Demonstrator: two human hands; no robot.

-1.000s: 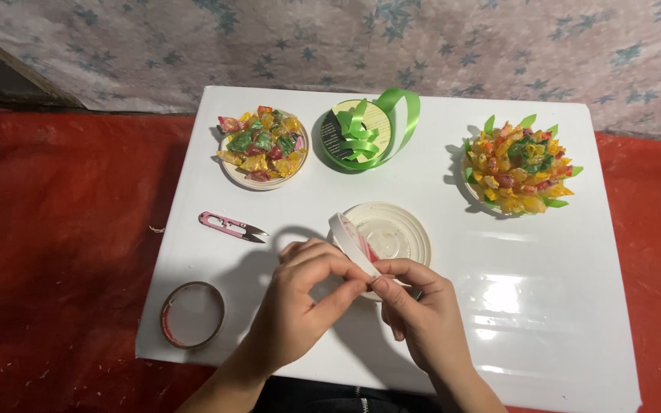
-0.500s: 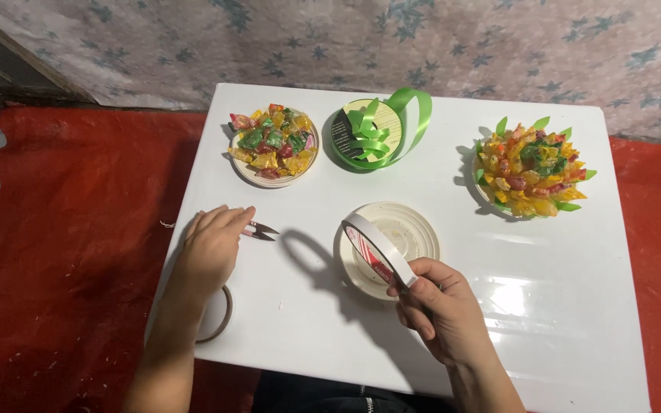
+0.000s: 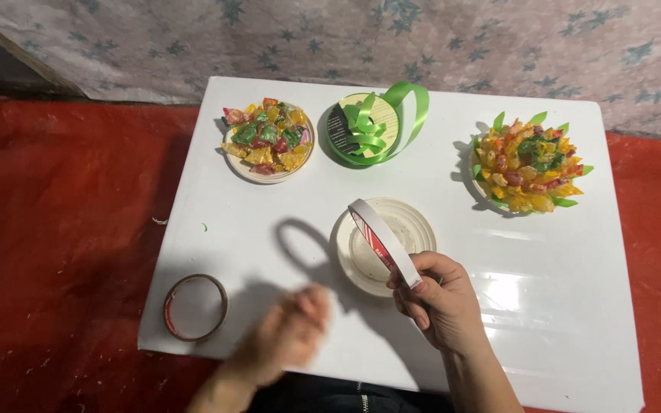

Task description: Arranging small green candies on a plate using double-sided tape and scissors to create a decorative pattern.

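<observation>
**Glossy board, shiny wrappers, matt cloth**

The white tabletop [image 3: 269,252] is smooth and glossy, throwing back light near the right hand [image 3: 441,302]. The tape roll [image 3: 382,241] in that hand looks like a smooth paper-faced ring. The green ribbon [image 3: 372,130] has a satin sheen. The wrapped candies [image 3: 268,138] glint like plastic film. The red cloth [image 3: 63,229] under the table is matt and slightly rough.

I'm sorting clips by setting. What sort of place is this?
Probably a home craft spot set low on the floor: a small white table on red cloth, with a bowl of wrapped candies, green ribbon and a tape roll in the right hand.
</observation>
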